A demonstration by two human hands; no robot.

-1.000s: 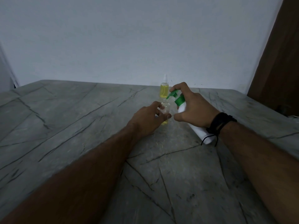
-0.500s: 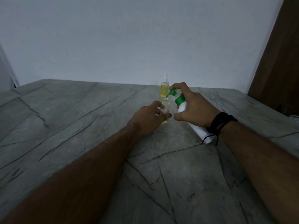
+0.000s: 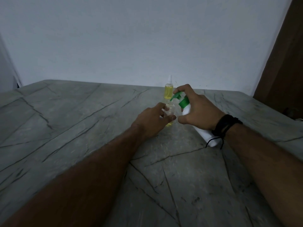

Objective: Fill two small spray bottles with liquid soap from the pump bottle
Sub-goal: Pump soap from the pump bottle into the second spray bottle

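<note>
Little had moved since the earlier frames; both hands kept the same places over the grey veined tabletop (image 3: pixel 68 122), and only the green pump head (image 3: pixel 176 96) sat a touch differently under the right forefinger. The left hand (image 3: pixel 153 121) reached forward from a long, nearly straight forearm, its heel low near the stone, thumb and fingers curled in a closed grip around the small clear spray bottle (image 3: pixel 170 111); that bottle stood upright on the tabletop, uncapped, with a thin layer of yellow soap at its base showing below the thumb. The right hand (image 3: pixel 199 111) came in from the right with the wrist raised, wrapped in a closed grip around the neck of the white pump bottle (image 3: pixel 205 135); the bottle leaned toward the left, its base down near the wrist and its green collar up between thumb and fingers. The forefinger arched over the pump head and rested on top of it; the spout pointed down at the mouth of the clear bottle, just above it. A black corded wristband (image 3: pixel 227 124) circled the right wrist, its loose ends hanging over the white bottle. Behind the hands, near the wall, the second spray bottle (image 3: pixel 168 90) stood upright and capped, mostly full of yellow liquid.
</note>
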